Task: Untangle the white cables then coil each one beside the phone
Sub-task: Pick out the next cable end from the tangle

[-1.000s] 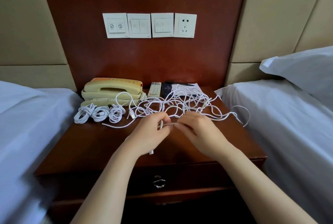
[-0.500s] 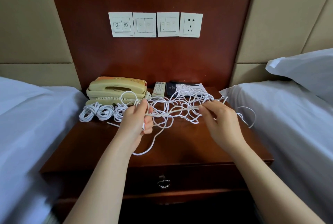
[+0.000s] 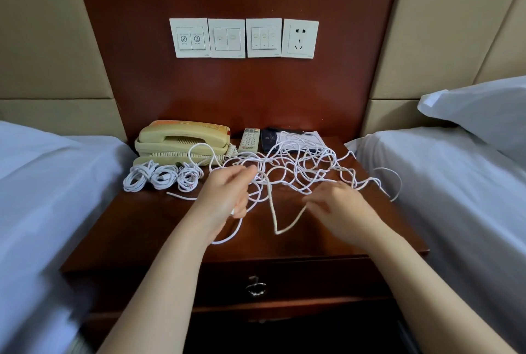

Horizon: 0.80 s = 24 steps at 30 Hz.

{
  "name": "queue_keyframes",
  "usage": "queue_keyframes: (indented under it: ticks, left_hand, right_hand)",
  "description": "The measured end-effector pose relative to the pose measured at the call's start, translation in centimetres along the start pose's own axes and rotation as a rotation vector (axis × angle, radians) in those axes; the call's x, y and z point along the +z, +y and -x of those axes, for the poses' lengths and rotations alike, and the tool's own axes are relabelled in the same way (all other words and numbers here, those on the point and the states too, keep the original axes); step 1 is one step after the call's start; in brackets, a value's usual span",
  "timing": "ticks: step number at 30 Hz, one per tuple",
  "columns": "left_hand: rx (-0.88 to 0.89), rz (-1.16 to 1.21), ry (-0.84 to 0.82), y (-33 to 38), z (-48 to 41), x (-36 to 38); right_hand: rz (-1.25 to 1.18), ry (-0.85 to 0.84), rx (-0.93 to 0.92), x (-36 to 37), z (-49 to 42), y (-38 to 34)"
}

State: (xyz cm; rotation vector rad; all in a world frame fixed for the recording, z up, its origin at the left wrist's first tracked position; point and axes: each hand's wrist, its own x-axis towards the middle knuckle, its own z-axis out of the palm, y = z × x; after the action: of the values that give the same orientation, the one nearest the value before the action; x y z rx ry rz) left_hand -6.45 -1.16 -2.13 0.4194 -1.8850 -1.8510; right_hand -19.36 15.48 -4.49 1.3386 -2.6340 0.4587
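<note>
While the tangle of thin white cables (image 3: 299,167) lies spread over the right half of the dark red wooden bedside surface (image 3: 142,228), I judge the step in hand to be the freeing of a single strand. Left hand (image 3: 225,197): fingers curled round a strand at the tangle's left edge, with a white plug end showing below the palm. Right hand (image 3: 341,208): motion-blurred; its fingers seem to pinch the upper end of a loop that hangs toward the front edge, though I cannot be sure of the contact. Three small finished white cable coils (image 3: 163,178) sit in a row just in front of the beige corded telephone (image 3: 182,140), left of the tangle. A white remote control (image 3: 249,140) and a dark booklet (image 3: 269,139) lie behind the tangle. To do this step well I would follow the held strand from its plug end and feed the plug back through each crossing rather than draw the hands apart. A pull would likely tighten the knots and drag the mass into the coils, or off the right edge, where one loop reaches the white-sheeted bed (image 3: 455,183).
</note>
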Motion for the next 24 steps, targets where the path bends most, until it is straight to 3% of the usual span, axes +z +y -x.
queue_keyframes:
  ticks: [2,5,8,11,14,16,18,21,24]
  left_hand:
    - [0.082,-0.066,0.019,-0.3,-0.2,0.7]
    - [0.24,-0.246,0.074,-0.6,-0.4,1.3]
    - [0.333,-0.369,0.159,-0.9,-0.6,1.4]
    - [0.332,-0.404,0.175,-1.1,-0.7,1.2]
    - [0.151,-0.233,0.076,-1.0,-0.3,1.2]
    - [-0.066,0.084,-0.108,-0.6,0.1,1.0]
    - [-0.223,0.243,-0.289,-0.3,0.4,0.5]
    - [-0.32,0.354,-0.46,0.1,0.9,0.2]
    - [-0.319,0.486,-0.503,0.4,1.2,0.5]
  right_hand:
    - [0.014,-0.076,-0.146,0.2,0.0,-1.2]
    - [-0.432,-0.16,-0.325,0.3,0.3,-3.2]
    - [-0.982,-0.301,-0.216,-0.2,0.7,-4.2]
    - [-1.242,-0.301,-0.167,-0.4,0.7,-4.4]
    - [-1.274,-0.206,-0.155,-0.2,0.4,-3.8]
    - [-1.263,-0.083,-0.121,-0.2,0.2,-3.4]
    - [-1.219,0.051,-0.075,-0.3,-0.2,-3.0]
    - [-1.024,0.196,-0.049,-0.1,-0.6,-2.6]
    - [-0.807,0.274,-0.067,0.7,-1.0,-2.3]
